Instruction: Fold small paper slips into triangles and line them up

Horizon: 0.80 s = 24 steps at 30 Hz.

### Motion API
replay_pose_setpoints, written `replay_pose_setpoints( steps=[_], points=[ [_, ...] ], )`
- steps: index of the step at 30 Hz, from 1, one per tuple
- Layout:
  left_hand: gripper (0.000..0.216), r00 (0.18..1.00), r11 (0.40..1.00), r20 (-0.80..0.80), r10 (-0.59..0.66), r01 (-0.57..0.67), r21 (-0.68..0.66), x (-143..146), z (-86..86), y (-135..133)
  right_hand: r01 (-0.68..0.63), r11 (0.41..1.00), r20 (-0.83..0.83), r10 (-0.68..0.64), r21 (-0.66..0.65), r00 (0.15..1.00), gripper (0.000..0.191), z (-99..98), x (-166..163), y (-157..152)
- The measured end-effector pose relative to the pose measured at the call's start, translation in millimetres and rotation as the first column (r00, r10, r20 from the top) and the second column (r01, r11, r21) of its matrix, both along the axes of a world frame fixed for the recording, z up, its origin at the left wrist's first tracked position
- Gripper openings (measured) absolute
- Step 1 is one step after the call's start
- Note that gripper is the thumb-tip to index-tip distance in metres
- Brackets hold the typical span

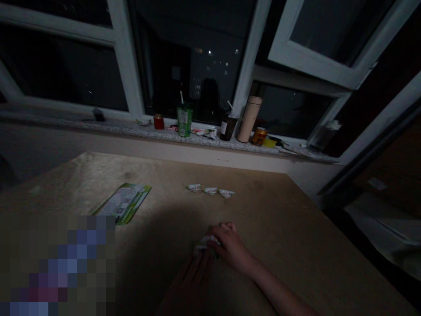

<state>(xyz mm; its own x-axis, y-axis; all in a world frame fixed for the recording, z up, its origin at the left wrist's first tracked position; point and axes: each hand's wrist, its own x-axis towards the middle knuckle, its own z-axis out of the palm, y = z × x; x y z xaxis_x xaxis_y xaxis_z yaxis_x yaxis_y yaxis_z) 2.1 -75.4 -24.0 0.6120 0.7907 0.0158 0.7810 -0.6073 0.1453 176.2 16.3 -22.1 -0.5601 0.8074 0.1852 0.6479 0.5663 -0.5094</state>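
Observation:
A small whitish printed wrapper (204,241) lies on the table under my two hands, its edges partly hidden. My left hand (194,274), in deep shadow, reaches in from below with its fingers stretched out and the tips touching the wrapper's near side. From the right, my right hand (230,245) bends over it, thumb and curled fingers closed on its right side. Beyond the hands, three small white-and-green folded pieces lie in a row: a left piece (194,188), a middle piece (210,191) and a right piece (226,193).
On the brown table (269,210) a green-and-white flat packet (126,202) lies at left. A pixelated patch covers the lower left. Along the windowsill stand a red jar (158,122), a green cup (184,120), a dark cup (228,127), a pinkish flask (250,119) and an amber jar (259,136).

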Motion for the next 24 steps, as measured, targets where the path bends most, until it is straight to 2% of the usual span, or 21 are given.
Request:
replay_pose_setpoints(
  steps=[7,15,24],
  points=[
    [0.072,1.0,1.0,0.004,0.007,-0.007,-0.017,-5.0,3.6,2.1,-0.011,1.0,0.011,0.012,-0.014,1.0,0.007,4.7,-0.5,-1.8],
    [0.082,1.0,0.992,-0.018,0.023,-0.025,-0.125,-2.4,12.4,4.7,-0.008,1.0,0.037,0.007,0.015,0.999,0.007,3.4,-1.1,-1.9],
    [0.094,0.999,0.987,0.026,-0.022,0.026,-0.158,-4.7,-8.5,13.4,-0.014,0.999,0.097,0.01,0.038,0.995,0.008,3.6,-0.9,-1.7]
  ],
)
